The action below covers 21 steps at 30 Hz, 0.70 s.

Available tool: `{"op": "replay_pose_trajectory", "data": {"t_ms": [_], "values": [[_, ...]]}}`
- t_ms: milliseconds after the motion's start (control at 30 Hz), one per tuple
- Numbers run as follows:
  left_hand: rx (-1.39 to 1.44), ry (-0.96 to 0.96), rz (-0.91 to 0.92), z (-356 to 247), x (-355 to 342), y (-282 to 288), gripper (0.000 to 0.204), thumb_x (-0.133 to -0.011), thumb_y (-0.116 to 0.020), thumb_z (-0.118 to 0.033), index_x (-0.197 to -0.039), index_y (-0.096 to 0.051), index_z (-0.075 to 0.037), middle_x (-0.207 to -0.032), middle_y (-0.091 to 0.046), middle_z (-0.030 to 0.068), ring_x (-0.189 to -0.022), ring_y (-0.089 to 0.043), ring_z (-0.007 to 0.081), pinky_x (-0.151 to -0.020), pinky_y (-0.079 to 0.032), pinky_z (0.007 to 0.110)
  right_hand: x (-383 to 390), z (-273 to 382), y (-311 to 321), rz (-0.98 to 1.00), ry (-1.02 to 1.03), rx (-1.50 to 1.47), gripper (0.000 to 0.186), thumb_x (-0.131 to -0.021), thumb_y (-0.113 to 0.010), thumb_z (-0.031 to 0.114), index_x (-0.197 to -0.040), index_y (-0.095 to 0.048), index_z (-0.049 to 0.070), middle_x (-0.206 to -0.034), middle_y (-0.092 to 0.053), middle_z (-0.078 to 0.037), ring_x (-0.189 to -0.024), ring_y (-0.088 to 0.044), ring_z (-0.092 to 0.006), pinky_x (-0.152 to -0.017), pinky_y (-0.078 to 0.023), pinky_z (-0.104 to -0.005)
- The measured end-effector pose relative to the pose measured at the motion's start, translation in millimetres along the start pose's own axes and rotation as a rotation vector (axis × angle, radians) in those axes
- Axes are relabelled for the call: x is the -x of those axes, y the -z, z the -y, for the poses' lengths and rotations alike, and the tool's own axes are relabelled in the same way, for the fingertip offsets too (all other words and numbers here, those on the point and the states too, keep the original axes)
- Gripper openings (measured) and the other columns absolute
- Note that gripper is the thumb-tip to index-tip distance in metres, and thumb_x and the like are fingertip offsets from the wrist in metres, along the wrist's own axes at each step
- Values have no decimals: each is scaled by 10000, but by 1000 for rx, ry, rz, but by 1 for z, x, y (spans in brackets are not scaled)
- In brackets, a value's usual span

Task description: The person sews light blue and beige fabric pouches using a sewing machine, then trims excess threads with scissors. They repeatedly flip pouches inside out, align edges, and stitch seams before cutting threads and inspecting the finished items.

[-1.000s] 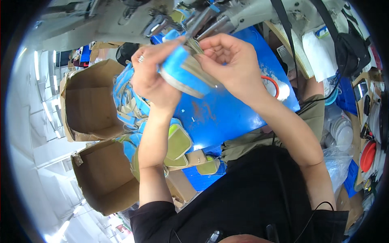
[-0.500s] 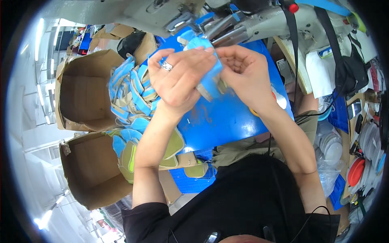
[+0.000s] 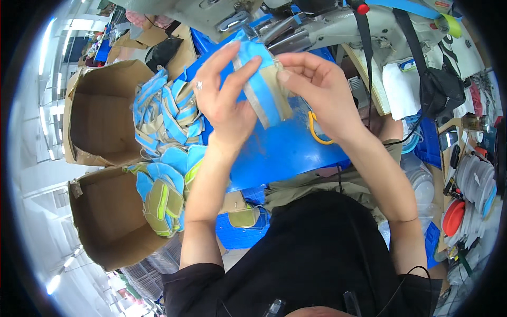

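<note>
Hands up at the far edge of the bench, both on one piece: a flat blue fabric panel (image 3: 264, 87) crossed by tan webbing strips, soft and slightly curled. The left hand (image 3: 224, 103), ring on one finger, lies over the panel's left side with its fingers stretched along the cloth, thumb underneath, a flat pinching grip. The right hand (image 3: 322, 98) nips the panel's right edge between thumb and fingertips, grip pressed together on the fabric. The panel sits just in front of the grey sewing machine (image 3: 317, 26), right at its arm, above the smooth blue bench (image 3: 285, 153). An orange loop (image 3: 317, 129) lies on that surface by the right wrist. Off the bench's left edge, a heap of matching blue-and-tan cut pieces (image 3: 166, 119), and lower down, rounded blue pieces with yellow-green padding (image 3: 161, 198). Beside them stand two brown cardboard boxes (image 3: 100, 121), open-topped, flaps up; their insides show bare card. Far right, a stack of round lids (image 3: 475, 193), white and one red.
</note>
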<state>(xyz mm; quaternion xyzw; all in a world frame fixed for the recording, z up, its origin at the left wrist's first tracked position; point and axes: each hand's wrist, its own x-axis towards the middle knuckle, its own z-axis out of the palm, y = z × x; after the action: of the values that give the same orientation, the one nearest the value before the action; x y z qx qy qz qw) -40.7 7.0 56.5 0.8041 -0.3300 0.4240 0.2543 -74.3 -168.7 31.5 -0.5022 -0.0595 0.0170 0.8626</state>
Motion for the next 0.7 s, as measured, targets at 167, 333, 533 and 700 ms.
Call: {"op": "replay_pose_trajectory", "data": {"t_ms": [167, 333, 533, 700], "values": [[26, 167, 26, -32, 31, 7, 407, -627, -776, -15, -1020, -769, -123, -1188, -649, 138, -1052, -615, 310, -892, -490, 385, 40, -11, -3, -30, -118, -123, 343, -970, -700, 185, -1222, -601, -25, -992, -690, -38, -890, -622, -72, -761, -504, -238], [-73, 22, 97, -34, 27, 20, 346, -635, -785, -16, -971, -725, -74, -1186, -675, 128, -1083, -627, 315, -887, -496, 400, 69, -2, -4, 52, -163, -18, 181, -973, -693, 193, -971, -664, 14, -829, -666, -19, -741, -577, -44, -601, -445, -266], [-21, -141, 189, -14, -12, 16, 250, -704, -809, -28, -916, -677, -51, -1080, -742, 121, -944, -700, 281, -842, -524, 371, 67, 14, -11, 193, 292, 490, 195, -921, -705, 186, -874, -668, 1, -721, -587, -127, -610, -580, -187, -561, -428, -336], [367, 245, 112, -13, -5, 8, 213, -816, -813, -29, -947, -646, -9, -1077, -743, 165, -959, -709, 221, -877, -539, 327, 23, -3, -1, -192, 357, 349, 214, -866, -774, 235, -905, -723, 31, -834, -673, -68, -742, -635, -183, -635, -501, -311]]}}
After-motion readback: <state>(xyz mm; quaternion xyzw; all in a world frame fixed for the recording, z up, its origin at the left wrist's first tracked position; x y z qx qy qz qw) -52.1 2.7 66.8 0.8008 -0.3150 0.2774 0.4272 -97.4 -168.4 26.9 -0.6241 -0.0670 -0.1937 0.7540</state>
